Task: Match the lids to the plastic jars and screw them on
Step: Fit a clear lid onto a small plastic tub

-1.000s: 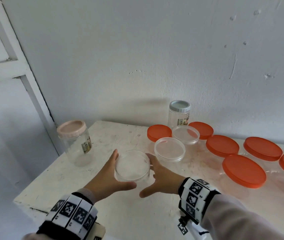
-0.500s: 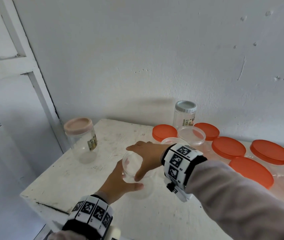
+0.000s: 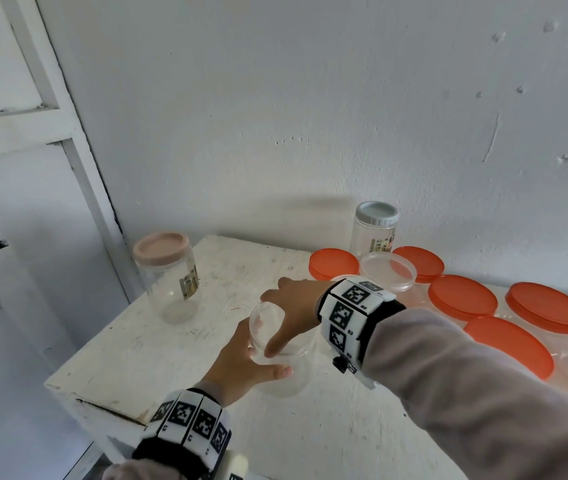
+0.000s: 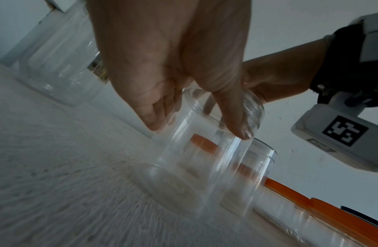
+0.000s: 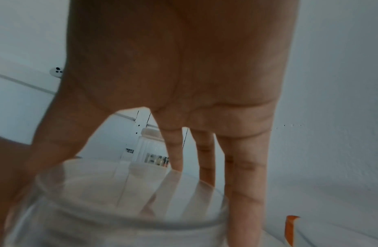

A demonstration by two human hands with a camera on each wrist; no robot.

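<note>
A clear plastic jar [image 3: 287, 374] stands near the table's front left, a clear lid [image 3: 262, 323] on its mouth. My left hand [image 3: 241, 362] wraps round the jar's body from the left, thumb across the near side. My right hand [image 3: 289, 313] reaches over from the right and grips the lid, thumb on the near rim, fingers on the far rim. In the left wrist view my left hand [image 4: 162, 93] holds the jar [image 4: 194, 163], which leans a little. In the right wrist view the fingers [image 5: 243, 175] straddle the lid [image 5: 120, 192].
A pink-lidded jar [image 3: 168, 278] stands at the back left, a grey-lidded jar [image 3: 376, 230] against the wall. Several orange-lidded jars [image 3: 462, 297] and a clear-lidded one [image 3: 388, 270] crowd the right side. The white table's front-left edge [image 3: 78, 400] is close to my left wrist.
My right hand has moved from beside the jar up over its top and taken hold of the lid. The left hand has closed round the jar's body.
</note>
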